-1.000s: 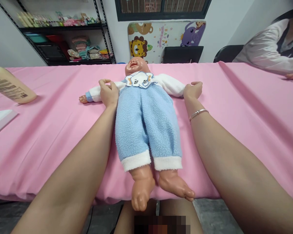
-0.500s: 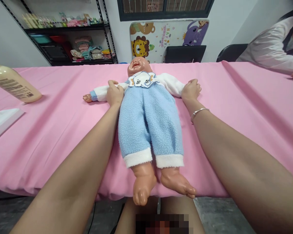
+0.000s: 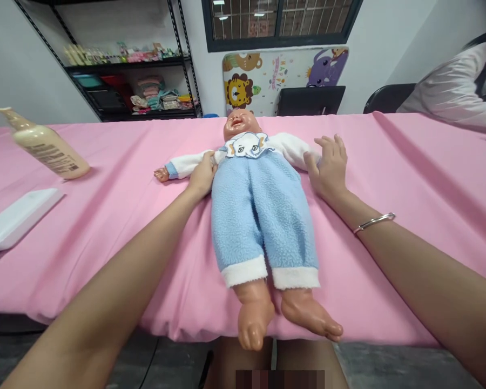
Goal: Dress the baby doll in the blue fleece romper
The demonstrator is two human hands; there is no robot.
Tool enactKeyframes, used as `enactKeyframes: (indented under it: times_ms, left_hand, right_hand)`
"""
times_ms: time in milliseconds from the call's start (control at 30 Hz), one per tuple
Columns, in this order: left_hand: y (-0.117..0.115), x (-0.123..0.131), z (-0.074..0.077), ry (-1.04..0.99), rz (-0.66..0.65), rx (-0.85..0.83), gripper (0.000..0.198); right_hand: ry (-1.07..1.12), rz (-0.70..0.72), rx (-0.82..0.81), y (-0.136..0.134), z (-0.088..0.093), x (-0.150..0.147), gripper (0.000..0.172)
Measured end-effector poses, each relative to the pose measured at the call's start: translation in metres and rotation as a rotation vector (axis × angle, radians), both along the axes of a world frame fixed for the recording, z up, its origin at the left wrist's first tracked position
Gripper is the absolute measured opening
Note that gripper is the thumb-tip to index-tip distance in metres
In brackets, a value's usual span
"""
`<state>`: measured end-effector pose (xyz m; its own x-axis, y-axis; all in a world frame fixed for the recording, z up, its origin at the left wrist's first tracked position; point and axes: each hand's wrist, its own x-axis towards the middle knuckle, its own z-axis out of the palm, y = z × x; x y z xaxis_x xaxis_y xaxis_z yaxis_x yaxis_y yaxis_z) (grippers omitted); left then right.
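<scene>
A baby doll lies on its back on a pink-covered table, its head away from me and its bare feet at the near edge. It wears fleecy blue trousers with white cuffs and a white top with an elephant face on the chest. My left hand is closed around the white sleeve near the doll's armpit; some of its fingers are hidden. At the other sleeve, my right hand is open with fingers spread, its thumb beside the cuff. The doll's hand on that side is hidden.
A pump bottle stands on the pink cloth at the left, behind a white flat box-like object. Across the table at the right sits a person in a white sleeve. A black shelf rack stands behind.
My right hand has loosened from the doll's sleeve and spread its fingers. My left hand stays at the other sleeve, nearer the armpit. The whole view has shifted slightly.
</scene>
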<state>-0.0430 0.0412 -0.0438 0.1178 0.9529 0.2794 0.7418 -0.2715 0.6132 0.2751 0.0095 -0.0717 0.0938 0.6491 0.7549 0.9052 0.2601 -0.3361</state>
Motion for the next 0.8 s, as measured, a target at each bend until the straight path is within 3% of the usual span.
enactKeyframes:
  times_ms: [100, 300, 500, 633, 800]
  left_hand:
    - [-0.001, -0.004, 0.000, -0.016, -0.045, 0.030, 0.043]
    - [-0.003, -0.006, 0.001, -0.027, -0.025, 0.050, 0.037]
    - [-0.007, -0.004, 0.006, -0.047, -0.005, 0.059, 0.028]
    - [-0.012, -0.002, 0.013, -0.120, 0.038, 0.067, 0.017]
    - [-0.018, 0.002, 0.018, -0.141, 0.045, 0.053, 0.016]
  right_hand:
    - [-0.001, 0.107, 0.090, -0.006, 0.008, -0.017, 0.036]
    - [0.131, 0.314, -0.151, -0.020, 0.016, -0.046, 0.047]
    - [0.410, 0.454, -0.248, -0.020, 0.017, -0.046, 0.055]
    - [0.594, 0.548, -0.365, -0.015, 0.015, -0.044, 0.051]
    - [0.632, 0.580, -0.449, -0.013, 0.012, -0.040, 0.049]
